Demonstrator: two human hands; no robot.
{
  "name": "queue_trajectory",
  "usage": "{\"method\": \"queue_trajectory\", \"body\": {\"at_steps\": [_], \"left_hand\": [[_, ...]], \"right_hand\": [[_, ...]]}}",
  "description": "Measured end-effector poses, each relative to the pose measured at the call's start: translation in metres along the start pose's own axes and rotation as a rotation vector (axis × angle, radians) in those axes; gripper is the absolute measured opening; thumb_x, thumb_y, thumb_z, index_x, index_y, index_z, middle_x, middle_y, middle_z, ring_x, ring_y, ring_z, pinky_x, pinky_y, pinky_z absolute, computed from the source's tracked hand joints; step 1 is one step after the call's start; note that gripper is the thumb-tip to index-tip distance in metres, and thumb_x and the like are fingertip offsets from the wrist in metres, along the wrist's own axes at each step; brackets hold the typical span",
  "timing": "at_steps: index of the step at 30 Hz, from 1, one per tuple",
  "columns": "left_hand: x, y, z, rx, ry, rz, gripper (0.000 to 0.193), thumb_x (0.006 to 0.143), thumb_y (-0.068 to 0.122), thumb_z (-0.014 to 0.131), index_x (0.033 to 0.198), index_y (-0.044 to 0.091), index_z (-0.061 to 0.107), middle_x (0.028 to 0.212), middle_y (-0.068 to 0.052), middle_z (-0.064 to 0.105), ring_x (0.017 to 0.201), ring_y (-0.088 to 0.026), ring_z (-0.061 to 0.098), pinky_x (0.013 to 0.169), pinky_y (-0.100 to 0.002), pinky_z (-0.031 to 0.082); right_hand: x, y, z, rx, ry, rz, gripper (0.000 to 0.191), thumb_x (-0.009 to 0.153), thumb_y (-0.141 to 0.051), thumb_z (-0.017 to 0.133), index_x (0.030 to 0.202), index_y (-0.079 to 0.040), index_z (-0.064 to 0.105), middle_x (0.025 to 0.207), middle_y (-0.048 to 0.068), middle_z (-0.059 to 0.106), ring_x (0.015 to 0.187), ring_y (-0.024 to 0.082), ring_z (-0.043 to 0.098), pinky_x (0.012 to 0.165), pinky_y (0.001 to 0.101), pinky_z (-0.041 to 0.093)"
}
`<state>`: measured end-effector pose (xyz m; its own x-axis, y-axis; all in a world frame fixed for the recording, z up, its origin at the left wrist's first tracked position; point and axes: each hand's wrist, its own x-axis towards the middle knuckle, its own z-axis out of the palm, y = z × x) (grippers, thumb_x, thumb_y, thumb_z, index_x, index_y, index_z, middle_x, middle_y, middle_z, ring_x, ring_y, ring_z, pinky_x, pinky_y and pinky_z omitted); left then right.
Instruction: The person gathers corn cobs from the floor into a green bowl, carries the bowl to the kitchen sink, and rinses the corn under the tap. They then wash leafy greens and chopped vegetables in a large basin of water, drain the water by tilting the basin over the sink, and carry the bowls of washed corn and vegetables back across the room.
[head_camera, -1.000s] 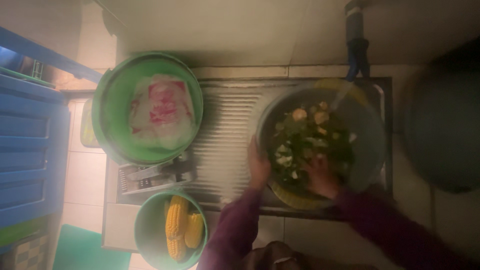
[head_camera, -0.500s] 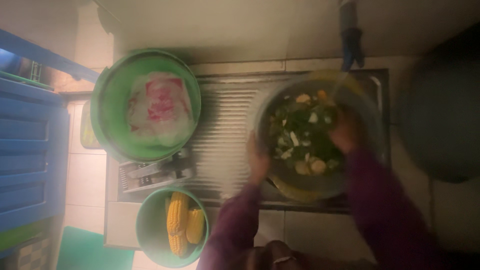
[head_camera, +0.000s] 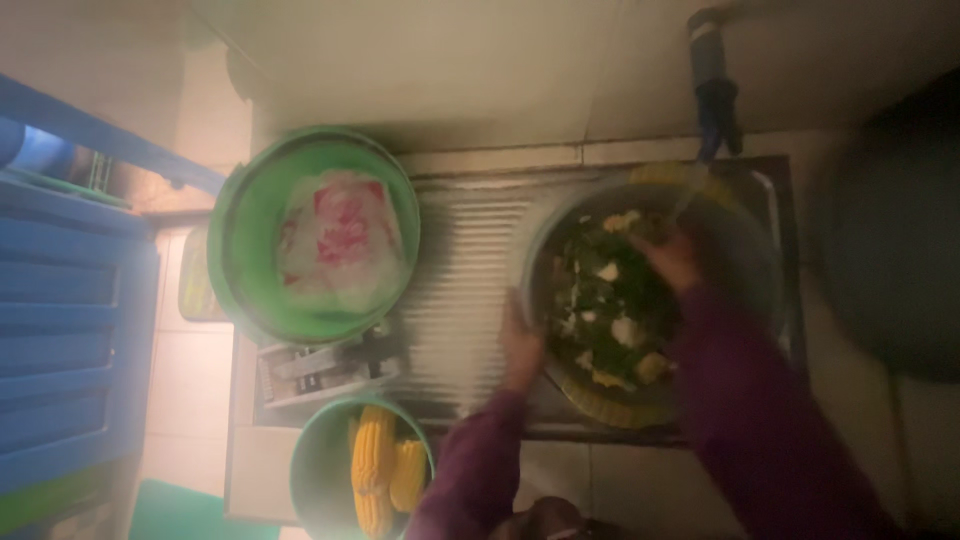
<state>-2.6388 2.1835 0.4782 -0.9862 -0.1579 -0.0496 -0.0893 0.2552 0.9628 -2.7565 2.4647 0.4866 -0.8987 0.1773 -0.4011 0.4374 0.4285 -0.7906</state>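
Note:
A round metal bowl (head_camera: 752, 262) stands in the sink, filled with dark green leaves and pale vegetable pieces (head_camera: 605, 300). My left hand (head_camera: 520, 347) grips the bowl's left rim. My right hand (head_camera: 668, 258) is inside the bowl near its far side, on the greens, blurred by motion; I cannot tell whether it holds any. Both arms wear dark purple sleeves. A tap (head_camera: 712, 80) hangs above the bowl's far edge.
A large green basin (head_camera: 240, 250) with a white and red plastic bag (head_camera: 340, 240) sits on the ribbed drainboard (head_camera: 465, 290). A small green bowl (head_camera: 310, 480) holds corn cobs (head_camera: 385, 465). A blue crate (head_camera: 70, 330) stands at left, a dark round container (head_camera: 885, 250) at right.
My right hand moved from the near side of the bowl across the greens to its far side. My left hand stayed on the rim. The view drifted slightly.

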Motion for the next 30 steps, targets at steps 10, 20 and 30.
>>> {"method": "queue_trajectory", "body": {"at_steps": [10, 20, 30], "left_hand": [[0.008, 0.004, -0.016, 0.072, -0.142, -0.076, 0.060, 0.080, 0.007, 0.080, 0.135, -0.003, 0.058, 0.122, -0.016, 0.068, 0.113, -0.025, 0.065, 0.096, -0.038, 0.052], [0.019, -0.004, -0.035, -0.094, -0.487, -0.026, 0.052, 0.085, 0.007, 0.076, 0.134, 0.001, 0.060, 0.117, -0.015, 0.074, 0.102, -0.025, 0.073, 0.085, -0.038, 0.060], [0.011, -0.011, -0.029, -0.275, -0.538, -0.208, 0.053, 0.090, 0.008, 0.074, 0.138, 0.001, 0.053, 0.118, -0.014, 0.072, 0.103, -0.021, 0.071, 0.087, -0.036, 0.059]], "right_hand": [[-0.083, 0.025, 0.048, -0.191, -0.383, -0.323, 0.056, 0.098, -0.027, 0.048, 0.153, -0.021, 0.048, 0.158, 0.006, 0.046, 0.130, 0.033, 0.057, 0.116, 0.0557, 0.036], [-0.162, 0.028, 0.071, -0.807, 0.037, -0.257, 0.091, 0.068, -0.038, 0.084, 0.146, -0.010, 0.048, 0.137, 0.024, 0.053, 0.119, 0.042, 0.057, 0.096, 0.0556, 0.051], [-0.049, 0.030, 0.020, 0.282, -0.016, 0.145, 0.056, 0.089, -0.014, 0.064, 0.143, -0.009, 0.055, 0.106, 0.013, 0.070, 0.080, 0.023, 0.066, 0.067, 0.0406, 0.056]]}}
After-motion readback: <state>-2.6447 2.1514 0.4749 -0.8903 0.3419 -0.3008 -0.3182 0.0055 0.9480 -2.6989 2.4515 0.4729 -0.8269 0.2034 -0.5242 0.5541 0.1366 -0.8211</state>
